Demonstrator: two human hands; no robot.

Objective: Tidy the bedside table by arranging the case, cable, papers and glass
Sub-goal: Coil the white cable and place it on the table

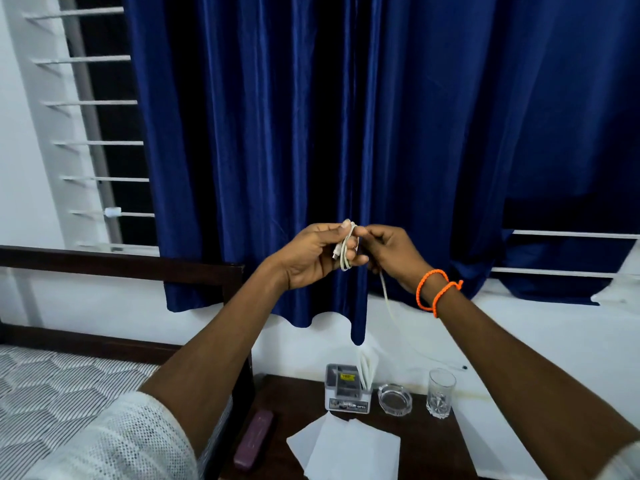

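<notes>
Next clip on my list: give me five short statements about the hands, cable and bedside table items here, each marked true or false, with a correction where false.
1. Both hands hold the white cable up in front of the blue curtain. True.
2. The cable is fully coiled. False: a loose length hangs from the right hand down towards the table.
3. The drinking glass lies on its side. False: it stands upright on the bedside table.
4. The purple case lies at the table's left edge. True.
5. The left hand holds the white papers. False: they lie on the table; it grips cable loops.
</notes>
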